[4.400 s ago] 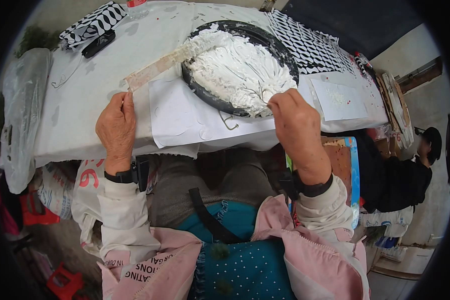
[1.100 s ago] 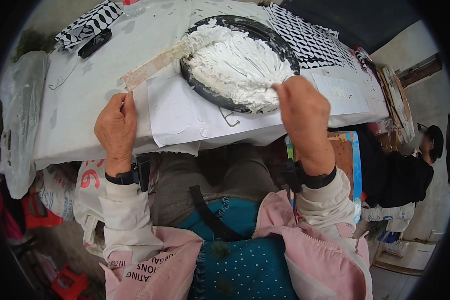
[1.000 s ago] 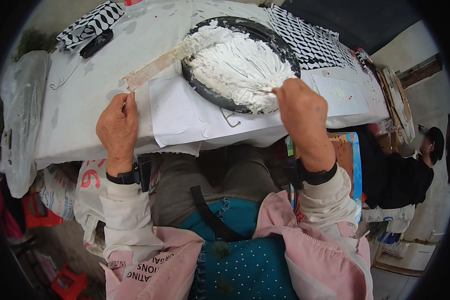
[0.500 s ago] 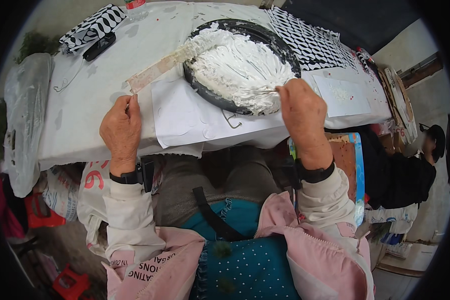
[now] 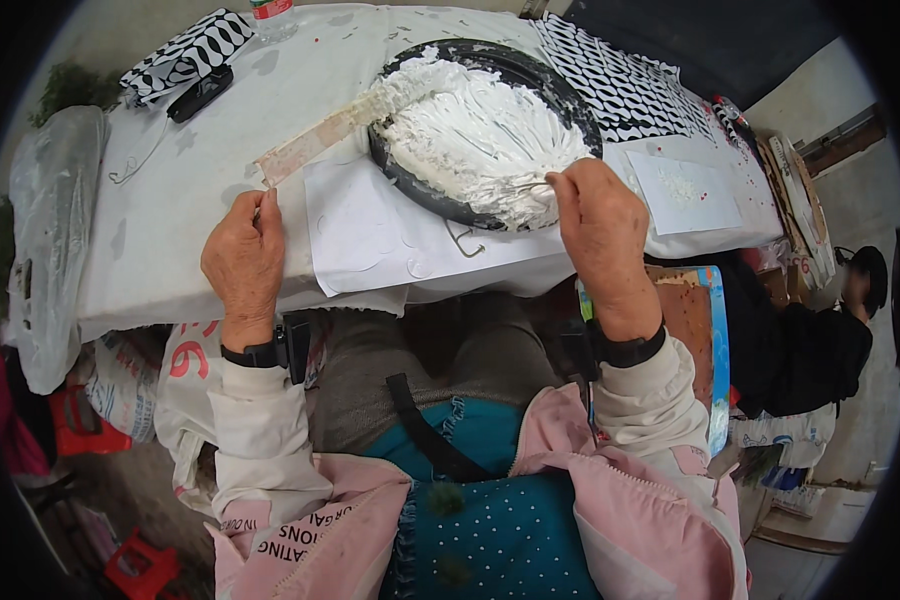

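**Hands at the Pan: White Paste Worked at a Covered Worktop**

We look down on a seated person at a worktop (image 5: 170,230) draped in white sheeting. A wide, dark round pan (image 5: 570,105) sits toward the far right, heaped with white paste (image 5: 480,135) raked into ridges. The right hand (image 5: 602,225) rests at the pan's near rim, its grip pinched shut on a thin tool (image 5: 518,187) whose tip lies in the paste; we judge the low wrist steadies the stroke. The left hand (image 5: 243,255) lies palm down near the worktop's near edge, fingers curled loosely, just beside the near end of a long flat stick (image 5: 315,145) that leans into the pan's left side; whether it holds anything we cannot tell. It seems to brace the body. Between the hands lies a white sheet of paper (image 5: 370,235) with a small wire hook (image 5: 465,240) at its right, close to reach. Farther left, a clear plastic bag (image 5: 45,210) hangs off the edge, and black-and-white patterned cloth (image 5: 630,85) lies beyond the pan.
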Available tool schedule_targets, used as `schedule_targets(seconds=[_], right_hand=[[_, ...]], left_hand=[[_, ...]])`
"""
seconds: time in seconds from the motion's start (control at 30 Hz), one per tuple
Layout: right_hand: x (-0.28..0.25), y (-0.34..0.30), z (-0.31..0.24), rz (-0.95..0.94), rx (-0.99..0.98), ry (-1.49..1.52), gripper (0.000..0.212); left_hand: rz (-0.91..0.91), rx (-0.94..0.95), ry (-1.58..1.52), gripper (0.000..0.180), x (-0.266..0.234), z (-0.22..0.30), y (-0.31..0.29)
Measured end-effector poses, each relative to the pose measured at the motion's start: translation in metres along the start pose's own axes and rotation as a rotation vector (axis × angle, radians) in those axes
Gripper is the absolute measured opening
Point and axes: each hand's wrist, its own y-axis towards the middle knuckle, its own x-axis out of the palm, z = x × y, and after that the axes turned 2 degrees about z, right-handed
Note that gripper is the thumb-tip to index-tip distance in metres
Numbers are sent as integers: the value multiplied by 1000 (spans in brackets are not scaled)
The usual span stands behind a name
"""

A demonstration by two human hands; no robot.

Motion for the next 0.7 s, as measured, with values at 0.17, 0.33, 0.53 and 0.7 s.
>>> schedule_targets(seconds=[0.17, 0.33, 0.53, 0.7], right_hand=[[0, 2, -7, 34, 1, 249, 13], [-3, 2, 3, 37, -42, -36, 12], [-7, -3, 5, 20, 32, 205, 12], [-8, -6, 8, 49, -17, -13, 13]], left_hand=[[-3, 1, 4, 17, 0, -1, 1], [9, 11, 35, 20, 1, -1, -1], [-1, 13, 48, 25, 2, -2, 0], [8, 28, 66, 28, 3, -3, -1]])
